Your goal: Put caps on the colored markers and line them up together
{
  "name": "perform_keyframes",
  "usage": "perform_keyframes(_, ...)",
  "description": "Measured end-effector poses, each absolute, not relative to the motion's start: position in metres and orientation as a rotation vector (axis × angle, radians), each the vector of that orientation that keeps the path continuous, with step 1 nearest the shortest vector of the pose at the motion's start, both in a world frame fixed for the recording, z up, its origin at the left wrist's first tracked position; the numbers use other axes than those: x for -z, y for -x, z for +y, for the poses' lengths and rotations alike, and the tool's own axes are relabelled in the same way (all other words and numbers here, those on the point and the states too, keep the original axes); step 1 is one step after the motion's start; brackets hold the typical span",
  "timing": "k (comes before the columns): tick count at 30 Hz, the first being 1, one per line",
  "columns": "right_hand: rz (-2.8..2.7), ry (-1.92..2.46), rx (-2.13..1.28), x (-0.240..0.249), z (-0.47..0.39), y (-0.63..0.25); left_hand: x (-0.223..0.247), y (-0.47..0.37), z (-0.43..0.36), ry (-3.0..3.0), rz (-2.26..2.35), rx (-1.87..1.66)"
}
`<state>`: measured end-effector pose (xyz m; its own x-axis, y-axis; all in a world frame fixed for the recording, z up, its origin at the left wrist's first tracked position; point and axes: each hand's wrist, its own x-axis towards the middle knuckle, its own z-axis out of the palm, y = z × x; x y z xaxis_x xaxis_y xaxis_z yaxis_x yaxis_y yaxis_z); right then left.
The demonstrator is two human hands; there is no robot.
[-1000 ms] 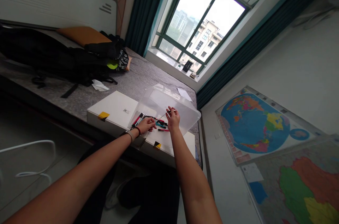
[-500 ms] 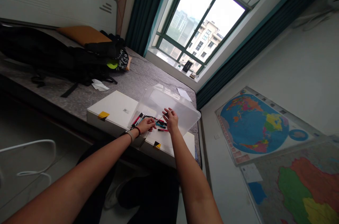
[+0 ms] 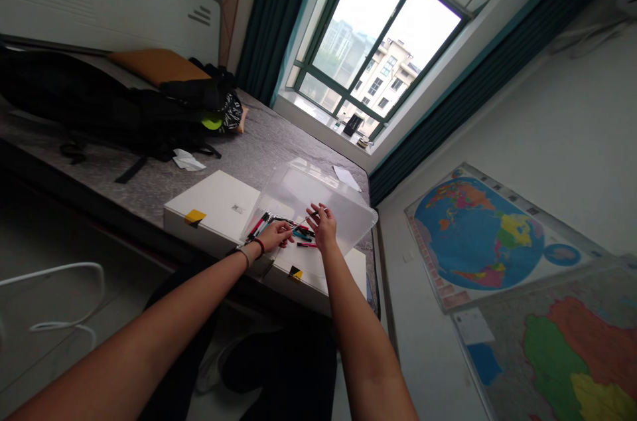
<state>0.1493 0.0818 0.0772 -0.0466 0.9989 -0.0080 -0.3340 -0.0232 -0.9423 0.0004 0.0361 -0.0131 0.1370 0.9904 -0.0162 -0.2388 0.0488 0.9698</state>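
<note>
The left hand (image 3: 279, 236) pinches the left end of a slim, pale, stick-shaped piece (image 3: 299, 224); the right hand (image 3: 324, 227) grips its darker right end. It slants between them above loose red, black and teal pens (image 3: 258, 226). A translucent plastic bin (image 3: 348, 206) stands beyond, a white rectangular box (image 3: 212, 202) left.

legible text: none | white box (image 3: 209, 205), printed mark (image 3: 237, 209): unreadable | world map (image 3: 480, 232), lettering: unreadable
</note>
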Motion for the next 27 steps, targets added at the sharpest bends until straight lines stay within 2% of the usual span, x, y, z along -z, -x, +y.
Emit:
perform_keyframes(11, -1.065, 1.045, -1.416, -0.071, 0.078, -0.145, 0.006, -0.001, 0.033, -1.069, 0.937, -1.206)
perform_keyframes(21, -1.155, 1.116, -1.539, -0.03, 0.056, -0.135, 0.015, -0.002, 0.036, -1.074, 0.938, -1.222)
perform_keyframes(27, -1.073, 1.073, -1.445, -0.01, 0.042, -0.14, 0.017, -0.004, 0.035, -1.112, 0.906, -1.19)
